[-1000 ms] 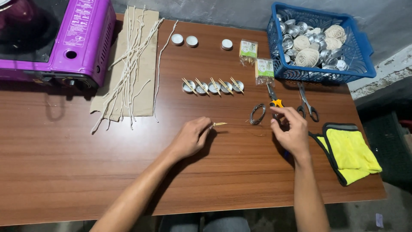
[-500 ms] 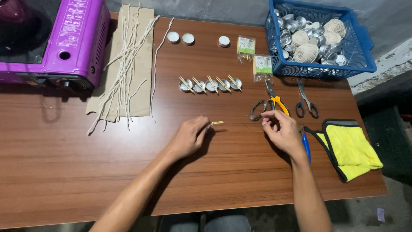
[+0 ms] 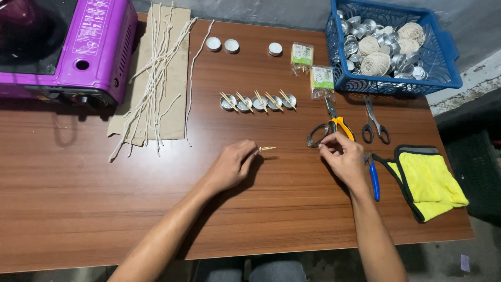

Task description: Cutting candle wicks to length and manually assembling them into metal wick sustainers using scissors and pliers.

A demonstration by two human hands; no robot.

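Observation:
My left hand (image 3: pixel 232 166) rests on the wooden table (image 3: pixel 78 209) and pinches a short pair of wooden sticks (image 3: pixel 265 149) that points right. My right hand (image 3: pixel 344 159) lies a little to the right, its fingers curled with the tips at the handle loop of the yellow-and-black scissors (image 3: pixel 334 127). Whether it grips the handle or something small is unclear. A blue-handled tool (image 3: pixel 374 181) lies under the right wrist. Beyond the hands stands a row of several small metal cups (image 3: pixel 258 102), each with sticks laid across it.
A purple gas stove (image 3: pixel 62 47) is at the far left, beside cardboard with several white wicks (image 3: pixel 156 78). Three white tealights (image 3: pixel 231 46), two small packets (image 3: pixel 322 81), a blue basket (image 3: pixel 391 87) of cups and twine, grey scissors (image 3: pixel 376 124) and a yellow cloth (image 3: pixel 430 180) lie around.
My right hand has slid slightly left toward the scissors' handle, uncovering the blue-handled tool. My left hand keeps the sticks in the same place.

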